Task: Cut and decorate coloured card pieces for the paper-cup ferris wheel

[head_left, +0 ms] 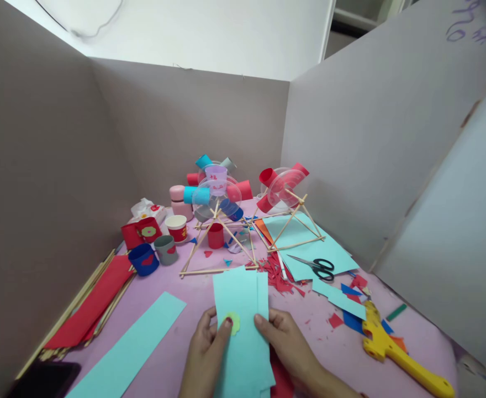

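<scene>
Presently clamped in both hands (205,344): turquoise strips (243,359) w/ green flower (236,325), poss. loose (underside unseen); risk: slippage via eased grip.

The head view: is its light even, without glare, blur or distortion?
Head view: uneven light, the white wall bright, the left panel dim; head view: a soft shadow on the right panel, no strong glare on the held blue paper; head view: edges seem stretched by a wide lens, red scraps slightly soft.
</scene>
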Demonstrator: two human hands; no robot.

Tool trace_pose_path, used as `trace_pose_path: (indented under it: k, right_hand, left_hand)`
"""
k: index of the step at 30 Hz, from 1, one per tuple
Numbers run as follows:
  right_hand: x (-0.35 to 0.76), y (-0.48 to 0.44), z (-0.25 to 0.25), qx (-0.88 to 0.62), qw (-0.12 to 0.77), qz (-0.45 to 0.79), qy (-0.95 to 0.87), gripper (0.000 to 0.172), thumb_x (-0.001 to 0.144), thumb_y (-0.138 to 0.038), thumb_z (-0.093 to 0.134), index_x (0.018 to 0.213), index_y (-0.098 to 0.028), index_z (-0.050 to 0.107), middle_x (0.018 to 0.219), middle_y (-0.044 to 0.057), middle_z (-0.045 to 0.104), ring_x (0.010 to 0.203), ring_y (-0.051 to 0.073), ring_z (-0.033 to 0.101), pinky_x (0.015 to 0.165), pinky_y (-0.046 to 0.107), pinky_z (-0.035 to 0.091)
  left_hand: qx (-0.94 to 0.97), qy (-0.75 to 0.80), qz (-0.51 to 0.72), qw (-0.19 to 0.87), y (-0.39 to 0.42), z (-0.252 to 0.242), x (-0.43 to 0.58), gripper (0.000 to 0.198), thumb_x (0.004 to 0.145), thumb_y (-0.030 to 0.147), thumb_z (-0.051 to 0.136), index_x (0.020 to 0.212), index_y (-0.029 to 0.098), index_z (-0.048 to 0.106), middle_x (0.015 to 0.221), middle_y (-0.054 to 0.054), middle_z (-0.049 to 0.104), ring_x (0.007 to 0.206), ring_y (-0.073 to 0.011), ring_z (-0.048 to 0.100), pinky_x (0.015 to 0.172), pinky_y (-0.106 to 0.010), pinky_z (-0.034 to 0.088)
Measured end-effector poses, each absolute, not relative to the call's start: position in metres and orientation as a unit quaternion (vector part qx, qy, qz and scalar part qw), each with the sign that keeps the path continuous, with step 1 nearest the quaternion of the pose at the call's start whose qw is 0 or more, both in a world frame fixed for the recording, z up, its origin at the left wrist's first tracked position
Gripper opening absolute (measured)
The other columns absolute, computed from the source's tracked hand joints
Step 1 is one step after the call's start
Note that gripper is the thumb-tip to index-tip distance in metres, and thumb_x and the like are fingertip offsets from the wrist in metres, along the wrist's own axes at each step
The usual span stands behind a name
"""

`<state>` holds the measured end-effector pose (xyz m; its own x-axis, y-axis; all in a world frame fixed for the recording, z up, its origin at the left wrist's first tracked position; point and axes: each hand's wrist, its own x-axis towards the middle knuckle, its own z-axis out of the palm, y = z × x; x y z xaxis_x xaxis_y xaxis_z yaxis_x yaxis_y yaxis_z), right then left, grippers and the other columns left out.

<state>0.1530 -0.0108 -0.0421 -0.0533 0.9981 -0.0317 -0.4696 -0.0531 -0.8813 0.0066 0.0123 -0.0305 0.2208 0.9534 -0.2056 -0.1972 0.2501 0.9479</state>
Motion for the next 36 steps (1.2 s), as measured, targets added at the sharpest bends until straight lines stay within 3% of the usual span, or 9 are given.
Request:
trace_pose_path:
  k: [3, 7, 12, 15, 18, 20, 24, 28, 36]
  right_hand:
    - [0.153, -0.011, -0.043, -0.339, 0.562, 0.651, -0.381, 0.035, 0.072, -0.039, 0.070, 0.092, -0.010, 0.070, 0.067, 0.007, 0.070, 0.053, 0.015, 0.060, 0.055, 0.027, 0.044]
    - [0.153, -0.014, -0.045, -0.346, 0.555, 0.653, -0.381, 0.036, 0.071, -0.041, 0.070, 0.090, -0.011, 0.070, 0.067, 0.008, 0.071, 0.055, 0.017, 0.061, 0.054, 0.027, 0.044]
    - [0.152, -0.017, -0.046, -0.352, 0.533, 0.663, -0.389, 0.035, 0.074, -0.042, 0.067, 0.095, -0.014, 0.070, 0.080, 0.010, 0.074, 0.069, 0.022, 0.066, 0.064, 0.033, 0.050]
    - [0.152, -0.018, -0.048, -0.347, 0.520, 0.685, -0.374, 0.038, 0.070, -0.042, 0.071, 0.098, -0.016, 0.069, 0.084, 0.010, 0.074, 0.075, 0.025, 0.067, 0.071, 0.037, 0.051]
    - [0.154, -0.017, -0.051, -0.360, 0.514, 0.694, -0.354, 0.038, 0.068, -0.042, 0.072, 0.095, -0.014, 0.070, 0.082, 0.012, 0.074, 0.077, 0.027, 0.068, 0.074, 0.039, 0.051]
    - [0.155, -0.015, -0.055, -0.364, 0.513, 0.698, -0.343, 0.038, 0.068, -0.041, 0.073, 0.093, -0.013, 0.071, 0.081, 0.012, 0.074, 0.076, 0.028, 0.068, 0.075, 0.041, 0.051]
    - [0.153, -0.013, -0.059, -0.342, 0.502, 0.712, -0.352, 0.037, 0.068, -0.039, 0.074, 0.094, -0.013, 0.070, 0.081, 0.012, 0.075, 0.076, 0.028, 0.069, 0.074, 0.041, 0.051]
    - [0.154, -0.013, -0.060, -0.333, 0.490, 0.709, -0.383, 0.036, 0.070, -0.038, 0.072, 0.096, -0.013, 0.069, 0.084, 0.012, 0.074, 0.078, 0.028, 0.069, 0.074, 0.040, 0.051]
    - [0.142, -0.004, -0.048, -0.341, 0.505, 0.683, -0.404, 0.041, 0.067, -0.041, 0.073, 0.094, -0.010, 0.068, 0.078, 0.012, 0.073, 0.072, 0.027, 0.068, 0.073, 0.040, 0.049]
  left_hand:
    - [0.425, 0.445, 0.469, 0.634, 0.015, -0.030, 0.005, 0.059, 0.073, 0.042, 0.065, 0.120, 0.021, 0.036, 0.061, 0.002, 0.068, 0.042, -0.0149, 0.059, 0.043, -0.023, 0.046]
    - [0.437, 0.462, 0.495, 0.591, 0.012, -0.028, 0.004, 0.081, 0.074, 0.041, 0.064, 0.137, 0.029, 0.013, 0.089, -0.003, 0.069, 0.055, -0.0159, 0.063, 0.049, -0.026, 0.050]
    - [0.496, 0.474, 0.468, 0.558, 0.006, -0.037, 0.006, 0.051, 0.074, 0.039, 0.062, 0.116, 0.015, 0.047, 0.099, -0.012, 0.066, 0.084, -0.0242, 0.064, 0.070, -0.032, 0.052]
    - [0.553, 0.475, 0.455, 0.512, 0.007, -0.034, 0.001, 0.042, 0.081, 0.037, 0.054, 0.116, 0.016, 0.047, 0.110, -0.012, 0.063, 0.093, -0.0223, 0.061, 0.078, -0.031, 0.050]
    - [0.645, 0.560, 0.401, 0.332, 0.018, -0.016, -0.024, 0.041, 0.090, 0.036, 0.031, 0.128, 0.019, 0.035, 0.127, -0.012, 0.052, 0.100, -0.0180, 0.059, 0.082, -0.029, 0.048]
    - [0.688, 0.638, 0.307, 0.161, 0.030, -0.004, -0.053, 0.045, 0.086, 0.033, 0.038, 0.128, 0.015, 0.037, 0.132, -0.014, 0.047, 0.116, -0.0223, 0.047, 0.095, -0.034, 0.038]
    - [0.652, 0.717, 0.227, 0.097, 0.048, 0.005, -0.107, 0.036, 0.067, 0.026, 0.055, 0.095, 0.004, 0.058, 0.100, -0.027, 0.059, 0.103, -0.0444, 0.049, 0.084, -0.058, 0.034]
    - [0.645, 0.725, 0.220, 0.104, 0.054, 0.001, -0.126, 0.011, 0.064, 0.028, 0.058, 0.063, 0.019, 0.053, 0.067, -0.009, 0.058, 0.076, -0.0333, 0.056, 0.069, -0.043, 0.038]
    - [0.623, 0.621, 0.384, 0.283, 0.057, 0.001, -0.106, 0.036, 0.078, 0.054, 0.041, 0.060, 0.022, 0.041, 0.052, 0.007, 0.043, 0.050, -0.0136, 0.046, 0.049, -0.023, 0.036]
